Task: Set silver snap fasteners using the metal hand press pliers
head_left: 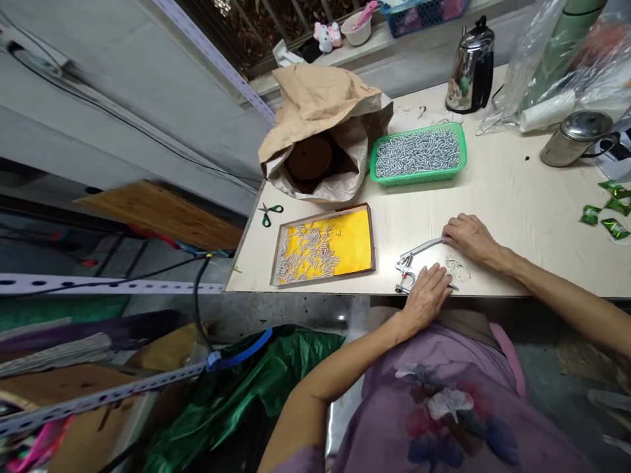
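A person's flowered purple shirt (444, 407) is nearest. At the near edge of a pale surface (517, 203) lies a metal tool (422, 248) with two spread handles. The left grip (424, 297) covers its lower handle, perhaps to steady it; whether the fingers close around it, I cannot tell. The right grip (468, 238) is curled on the upper handle's end. Small bits (452, 268) lie between the two. Left of the tool, a shallow tray (373, 246) holds metal pieces (313, 253) on yellow paper (353, 249), its walls likely keeping them from rolling off. Dark letters on the paper may begin "Pr"; the rest is illegible. Farther on are scissors (267, 215) and green packets (590, 215), their print too small to read, then a green bin (463, 148) full of more pieces, probably within reach, a gaping paper bag (320, 98), and a kettle (470, 66).
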Tool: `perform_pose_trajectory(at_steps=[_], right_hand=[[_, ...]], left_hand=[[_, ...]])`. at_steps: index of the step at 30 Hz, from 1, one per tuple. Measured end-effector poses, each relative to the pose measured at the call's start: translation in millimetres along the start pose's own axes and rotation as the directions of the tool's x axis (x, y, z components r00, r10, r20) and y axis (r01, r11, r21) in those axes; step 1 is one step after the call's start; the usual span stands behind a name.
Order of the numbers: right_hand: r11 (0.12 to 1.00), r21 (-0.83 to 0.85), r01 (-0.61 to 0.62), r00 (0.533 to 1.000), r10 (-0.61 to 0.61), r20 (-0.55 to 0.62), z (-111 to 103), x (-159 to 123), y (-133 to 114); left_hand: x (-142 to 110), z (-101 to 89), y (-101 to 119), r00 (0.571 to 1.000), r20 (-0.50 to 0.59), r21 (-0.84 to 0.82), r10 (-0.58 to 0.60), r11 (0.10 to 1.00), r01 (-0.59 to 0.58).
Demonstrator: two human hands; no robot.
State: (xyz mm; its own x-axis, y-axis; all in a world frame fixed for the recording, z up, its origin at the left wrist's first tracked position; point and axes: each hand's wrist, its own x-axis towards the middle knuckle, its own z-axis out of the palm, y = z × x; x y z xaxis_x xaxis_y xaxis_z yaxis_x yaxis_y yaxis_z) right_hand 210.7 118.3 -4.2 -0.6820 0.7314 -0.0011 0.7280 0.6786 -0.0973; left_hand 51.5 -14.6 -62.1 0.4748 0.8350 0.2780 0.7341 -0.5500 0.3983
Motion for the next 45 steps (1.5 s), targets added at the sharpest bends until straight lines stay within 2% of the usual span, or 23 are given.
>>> perform_pose_trajectory(at_steps=[2, 4, 6, 8, 11, 14, 15, 17, 19, 21, 23, 25, 28, 30, 32, 34, 36, 38, 39, 41, 43, 45], right_hand=[[0.999, -0.019, 0.035, 0.999, -0.035, -0.003, -6, 11, -12], [0.982, 0.029, 0.186, 0.982, -0.186, 0.013, -10, 18, -32], [0.915, 0.122, 0.384, 0.92, -0.391, 0.04, -9, 24, -56], [0.837, 0.17, 0.52, 0.844, -0.534, 0.054, -2, 28, -75], [0.77, 0.168, 0.615, 0.778, -0.627, 0.029, 14, 35, -90], [0.741, 0.219, 0.635, 0.767, -0.638, -0.068, 24, 40, -90], [0.735, 0.261, 0.625, 0.777, -0.616, -0.126, 23, 42, -86], [0.727, 0.379, 0.572, 0.82, -0.504, -0.271, 12, 48, -75], [0.729, 0.486, 0.482, 0.863, -0.301, -0.405, -7, 60, -57], [0.769, 0.515, 0.38, 0.862, -0.092, -0.498, -31, 78, -33], [0.828, 0.499, 0.256, 0.827, 0.08, -0.557, -54, 101, -7], [0.857, 0.487, 0.166, 0.795, 0.176, -0.581, -75, 124, 18], [0.862, 0.491, 0.126, 0.791, 0.212, -0.575, -99, 142, 44], [0.859, 0.492, 0.139, 0.784, 0.208, -0.584, -109, 137, 47], [0.852, 0.497, 0.167, 0.792, 0.184, -0.582, -111, 117, 40], [0.835, 0.515, 0.194, 0.836, 0.134, -0.532, -101, 86, 27], [0.815, 0.543, 0.2, 0.904, 0.06, -0.423, -79, 49, 12], [0.83, 0.533, 0.165, 0.96, -0.012, -0.278, -49, 11, -3], [0.847, 0.512, 0.139, 0.979, -0.039, -0.201, -35, -7, -10], [0.886, 0.452, 0.099, 0.995, -0.073, -0.074, -9, -37, -25], [0.914, 0.397, 0.085, 0.996, -0.085, -0.017, 8, -57, -38], [0.93, 0.359, 0.079, 0.997, -0.081, -0.01, 17, -67, -46]], left_hand=[[4, -2.1, 1, 1.0, 0.017, -0.031, -0.013, 0.999, 0.014], [4, -5.7, 2, 0.999, 0.036, -0.079, 0.012, 0.997, -0.01], [-2, -11.4, 1, 0.998, 0.05, -0.12, 0.043, 0.992, -0.037], [-14, -21.3, -5, 0.999, 0.035, -0.11, 0.01, 0.994, -0.007], [-38, -48.0, -28, 0.992, -0.04, -0.016, -0.124, 0.992, 0.123], [-49, -89.3, -73, 0.965, -0.138, 0.071, -0.225, 0.969, 0.236], [-48, -104.4, -91, 0.947, -0.176, 0.106, -0.27, 0.951, 0.291], [-42, -132.4, -129, 0.843, -0.28, 0.231, -0.458, 0.821, 0.523], [-32, -152.6, -161, 0.772, -0.244, 0.321, -0.587, 0.702, 0.636], [-24, -162.7, -185, 0.739, -0.143, 0.398, -0.658, 0.646, 0.651], [-20, -164.3, -197, 0.728, -0.051, 0.46, -0.684, 0.631, 0.625], [-20, -161.7, -203, 0.731, -0.002, 0.505, -0.682, 0.631, 0.59], [-25, -158.0, -209, 0.783, 0.032, 0.543, -0.621, 0.668, 0.508], [-27, -158.6, -212, 0.819, 0.039, 0.555, -0.572, 0.694, 0.458], [-25, -161.7, -212, 0.841, 0.023, 0.54, -0.54, 0.715, 0.444], [-20, -165.3, -204, 0.84, -0.028, 0.463, -0.541, 0.738, 0.491], [-13, -165.8, -185, 0.797, -0.062, 0.276, -0.601, 0.757, 0.592], [-5, -160.1, -156, 0.725, 0.005, -0.017, -0.689, 0.725, 0.689], [-2, -154.6, -139, 0.685, 0.083, -0.17, -0.724, 0.667, 0.726], [3, -139.8, -104, 0.607, 0.281, -0.391, -0.743, 0.489, 0.78], [6, -122.9, -74, 0.528, 0.446, -0.467, -0.723, 0.315, 0.826], [7, -108.0, -55, 0.466, 0.538, -0.478, -0.703, 0.201, 0.855]])
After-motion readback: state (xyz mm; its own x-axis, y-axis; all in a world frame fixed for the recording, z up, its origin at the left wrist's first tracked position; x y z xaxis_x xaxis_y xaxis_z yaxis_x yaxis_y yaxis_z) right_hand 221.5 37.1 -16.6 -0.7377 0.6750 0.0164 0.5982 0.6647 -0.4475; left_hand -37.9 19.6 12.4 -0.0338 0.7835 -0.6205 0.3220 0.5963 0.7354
